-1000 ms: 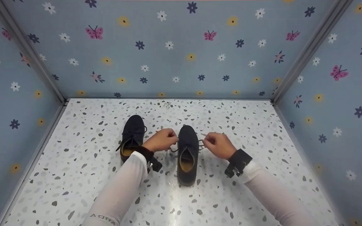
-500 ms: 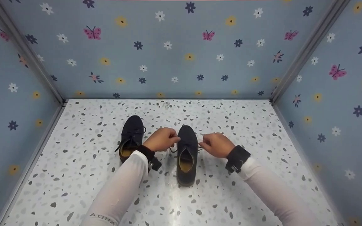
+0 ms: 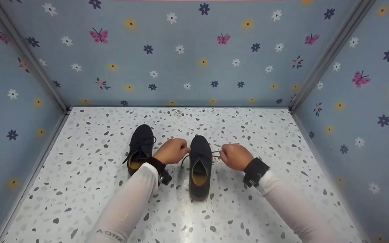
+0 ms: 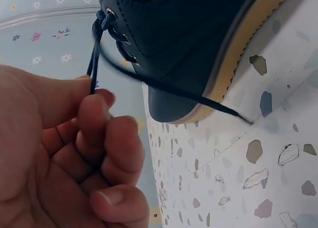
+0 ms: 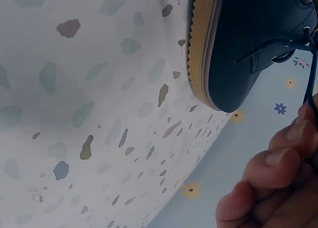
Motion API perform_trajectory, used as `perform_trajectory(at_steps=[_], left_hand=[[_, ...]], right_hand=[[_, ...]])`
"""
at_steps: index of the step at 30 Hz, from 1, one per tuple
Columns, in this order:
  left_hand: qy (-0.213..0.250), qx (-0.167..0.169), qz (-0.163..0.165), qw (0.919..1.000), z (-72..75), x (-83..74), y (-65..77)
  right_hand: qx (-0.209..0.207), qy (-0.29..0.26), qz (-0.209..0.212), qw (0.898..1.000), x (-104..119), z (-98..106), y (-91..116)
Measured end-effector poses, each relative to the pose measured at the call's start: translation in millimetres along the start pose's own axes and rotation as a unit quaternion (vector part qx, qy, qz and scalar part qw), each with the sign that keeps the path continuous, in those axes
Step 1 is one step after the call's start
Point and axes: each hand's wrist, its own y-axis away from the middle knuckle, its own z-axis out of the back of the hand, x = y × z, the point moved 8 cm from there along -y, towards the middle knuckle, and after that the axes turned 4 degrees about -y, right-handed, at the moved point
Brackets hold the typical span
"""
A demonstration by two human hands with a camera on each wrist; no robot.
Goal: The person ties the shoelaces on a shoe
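A dark navy lace-up shoe (image 3: 201, 145) stands upright on the floor between my hands, its toe toward the back wall. My left hand (image 3: 171, 151) is at its left side, pinching a loop of the shoelace (image 4: 94, 64) between thumb and forefinger. One loose lace end (image 4: 174, 90) hangs past that hand, across the shoe's side. To the right of the shoe, my right hand (image 3: 236, 157) grips another loop of the shoelace (image 5: 312, 81), drawn out sideways. Its thumb is partly cut off in the right wrist view. Another short lace end (image 5: 253, 54) lies on that side.
A matching shoe (image 3: 143, 136), its laces in a bow, stands left of my left hand, partly behind the wrist. Speckled white floor (image 3: 248, 209) spreads around. Blue flowered panels (image 3: 181, 60) enclose the back and both sides.
My right hand moved in toward the shoe, then back out to the right, with its lace loop stretched. My left hand shifted slightly and still holds its loop. The shoes stayed put.
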Motion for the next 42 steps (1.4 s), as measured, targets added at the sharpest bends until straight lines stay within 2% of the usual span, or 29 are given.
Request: perform_trajectory(at_steps=[4,13,17,24,28,30,33,37,40,42], left_hand=[[-0.002,-0.012,0.007,0.9999,-0.7,0.6,1.8],[0.000,-0.047,0.003,0.9989,-0.3,1.4,5.6],[0.006,-0.054,0.013,0.9984,-0.6,3.7,8.5],[0.014,-0.067,0.024,0.9974,0.0,4.3,11.1],[0.016,-0.067,0.038,0.9969,-1.9,6.6,12.1],[0.016,-0.069,0.042,0.9966,-2.8,7.6,12.0],[0.019,-0.071,0.047,0.9961,-4.6,9.2,11.9],[0.025,-0.063,0.053,0.9963,-6.7,11.2,12.6],[0.032,-0.051,0.050,0.9970,-6.9,10.0,13.2],[0.033,-0.048,0.044,0.9974,-6.2,8.4,13.4]], right_hand=[[-0.005,-0.005,-0.021,1.000,-4.5,-1.0,1.6],[-0.039,-0.015,-0.024,0.999,-8.1,4.2,2.2],[-0.048,-0.020,-0.068,0.996,-14.9,1.4,1.9],[-0.064,-0.016,-0.160,0.985,-25.6,-1.2,5.1],[-0.070,-0.015,-0.199,0.977,-32.8,-2.1,6.8],[-0.071,-0.015,-0.206,0.976,-35.5,-2.7,6.7],[-0.060,-0.024,-0.196,0.978,-37.5,-3.8,6.4],[-0.042,-0.031,-0.138,0.989,-31.1,-0.2,5.5],[-0.043,0.011,-0.068,0.997,-20.3,6.8,4.1],[-0.050,0.051,-0.030,0.997,-14.5,11.2,3.2]])
